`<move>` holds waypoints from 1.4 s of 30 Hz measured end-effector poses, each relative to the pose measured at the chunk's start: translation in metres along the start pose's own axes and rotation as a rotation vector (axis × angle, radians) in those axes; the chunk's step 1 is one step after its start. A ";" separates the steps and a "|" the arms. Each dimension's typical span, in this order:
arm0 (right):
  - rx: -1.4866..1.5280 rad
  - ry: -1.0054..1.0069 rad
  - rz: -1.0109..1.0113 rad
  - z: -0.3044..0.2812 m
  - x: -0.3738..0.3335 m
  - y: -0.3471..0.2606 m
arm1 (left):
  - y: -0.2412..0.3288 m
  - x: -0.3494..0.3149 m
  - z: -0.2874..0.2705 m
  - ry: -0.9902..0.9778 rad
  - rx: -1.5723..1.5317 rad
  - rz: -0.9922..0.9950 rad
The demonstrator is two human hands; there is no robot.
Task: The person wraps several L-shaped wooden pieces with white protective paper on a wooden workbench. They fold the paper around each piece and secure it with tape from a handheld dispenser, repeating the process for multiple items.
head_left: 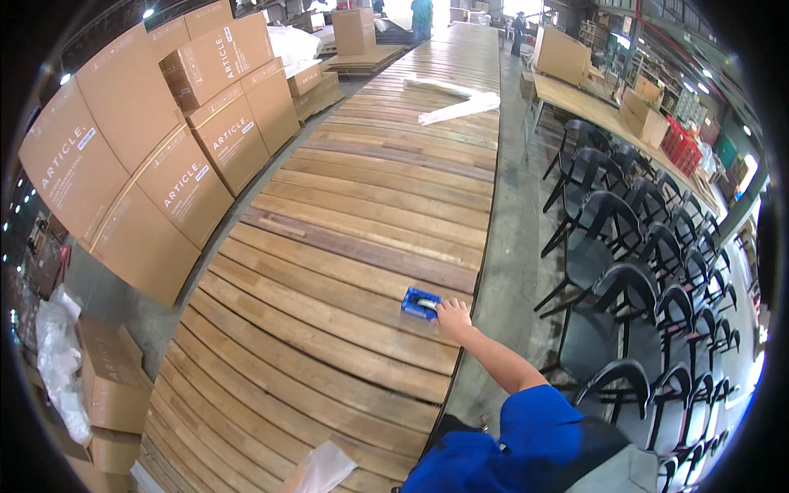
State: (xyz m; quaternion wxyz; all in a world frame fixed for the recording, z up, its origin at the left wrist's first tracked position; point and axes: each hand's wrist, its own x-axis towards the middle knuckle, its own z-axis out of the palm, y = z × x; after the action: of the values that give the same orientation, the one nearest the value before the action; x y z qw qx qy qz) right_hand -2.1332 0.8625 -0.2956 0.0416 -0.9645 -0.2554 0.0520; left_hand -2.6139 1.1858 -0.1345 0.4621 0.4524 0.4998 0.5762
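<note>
My right hand (454, 317) reaches out from a blue sleeve over the right side of a long slatted wooden table (345, 287). Its fingers are closed on the near end of a blue tape dispenser (417, 302), which is at the tabletop; a pale roll shows inside the blue frame. Whether the dispenser rests on the wood or is slightly raised I cannot tell. My left hand cannot be made out. At the lower edge, a whitish translucent sheet (329, 468) is partly cut off by the picture.
Large cardboard boxes (185, 177) are stacked along the left side. White wrapped strips (460, 107) lie farther up the table. Rows of black chairs (588, 246) stand on the right, below a wooden workbench (604, 107). Clear plastic wrap (62, 361) sits at lower left. People stand far off.
</note>
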 end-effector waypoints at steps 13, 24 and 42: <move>0.475 -0.581 -0.026 0.047 0.097 0.103 | 0.011 -0.020 0.006 0.081 0.068 -0.008; 0.260 -0.300 0.299 0.012 0.009 0.157 | 0.031 -0.034 -0.057 0.131 0.051 0.019; 1.586 -1.356 0.129 -0.093 -0.196 -0.343 | 0.058 -0.127 -0.171 -0.163 -0.419 0.139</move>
State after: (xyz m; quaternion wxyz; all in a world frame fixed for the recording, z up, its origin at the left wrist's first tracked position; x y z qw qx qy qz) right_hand -2.4591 1.0567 -0.1517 0.5076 -0.4410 -0.0660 0.7372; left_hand -2.7655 1.0292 -0.0998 0.5440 0.4247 0.2982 0.6594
